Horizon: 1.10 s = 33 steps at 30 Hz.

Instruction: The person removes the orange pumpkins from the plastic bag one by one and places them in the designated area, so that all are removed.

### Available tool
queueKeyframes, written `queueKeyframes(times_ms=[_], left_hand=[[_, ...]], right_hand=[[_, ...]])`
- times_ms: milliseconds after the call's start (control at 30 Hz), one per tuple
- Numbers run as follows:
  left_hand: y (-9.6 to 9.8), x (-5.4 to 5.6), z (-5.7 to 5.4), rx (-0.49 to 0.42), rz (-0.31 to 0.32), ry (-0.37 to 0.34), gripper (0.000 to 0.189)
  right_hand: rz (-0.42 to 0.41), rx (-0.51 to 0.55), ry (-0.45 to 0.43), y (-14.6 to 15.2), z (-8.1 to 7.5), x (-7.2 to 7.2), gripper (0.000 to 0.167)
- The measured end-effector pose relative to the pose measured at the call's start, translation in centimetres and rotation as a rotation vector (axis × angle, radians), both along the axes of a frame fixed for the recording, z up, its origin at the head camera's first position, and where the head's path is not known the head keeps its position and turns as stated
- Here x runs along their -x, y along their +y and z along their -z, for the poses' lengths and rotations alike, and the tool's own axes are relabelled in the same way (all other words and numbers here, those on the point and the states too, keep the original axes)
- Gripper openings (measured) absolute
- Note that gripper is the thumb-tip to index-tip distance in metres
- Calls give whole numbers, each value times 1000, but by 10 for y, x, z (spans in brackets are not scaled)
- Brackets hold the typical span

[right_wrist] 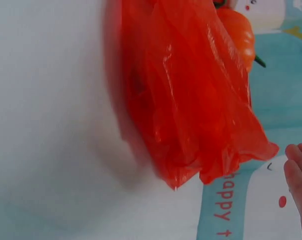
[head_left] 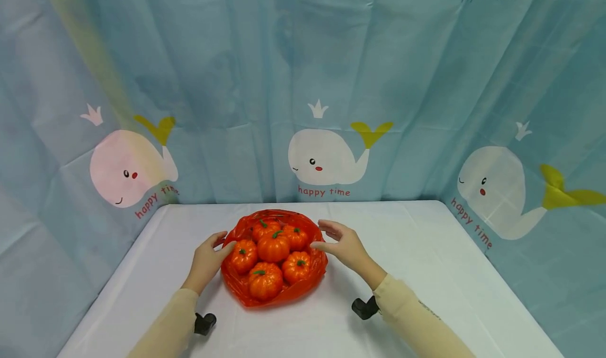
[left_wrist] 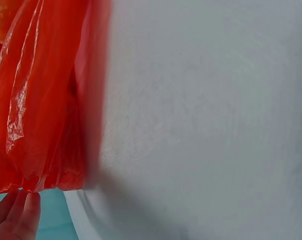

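Note:
Several small orange pumpkins [head_left: 273,247] with green stems sit together in a red plastic bag [head_left: 305,288] whose top is spread wide. At the bag's left side is my left hand [head_left: 205,258], its fingers loosely bent; in the left wrist view its fingertips [left_wrist: 30,210] are at the bag's edge, and I cannot tell if they touch. Opposite it, my right hand [head_left: 347,247] is held by the bag's right rim with thumb and fingers spread apart. A small gap separates its fingertips [right_wrist: 296,167] from the bag in the right wrist view. Neither hand holds anything.
The bag rests on a white table [head_left: 407,263]. Behind and at both sides hangs a light blue curtain [head_left: 227,153] printed with white whales. A black wrist mount [head_left: 205,324] is on the left forearm, and another black mount [head_left: 365,308] is on the right.

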State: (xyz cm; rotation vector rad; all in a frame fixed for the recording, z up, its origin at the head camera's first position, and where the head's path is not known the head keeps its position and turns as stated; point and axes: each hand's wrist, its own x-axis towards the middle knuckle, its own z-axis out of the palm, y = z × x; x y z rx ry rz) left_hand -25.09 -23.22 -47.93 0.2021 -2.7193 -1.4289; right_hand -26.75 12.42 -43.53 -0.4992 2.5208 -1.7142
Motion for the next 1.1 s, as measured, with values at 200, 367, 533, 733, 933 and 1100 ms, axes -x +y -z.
queueKeyframes(times_ms=[200,367,533,733,933,1100], left_hand=[[0,0,2,-5,-12,-5,64],[-1,0,5,-14,-34,-17,64],[-1,1,6,-77,-58,-46,67],[0,3,7,-135,-70,-56,67],[2,4,9,-146,-68,-63,64],[2,4,11,-147,-69,-63,62]], right_hand=[[-48,-4,-31,-10,-2,-3,74],[-72,-8,-49,-20,-3,-1,71],[-93,17,-77,-28,-2,0,66],[-116,27,-85,-35,-3,1,63],[-117,22,-96,-40,-1,3,63],[-111,-5,-109,-47,1,6,61]])
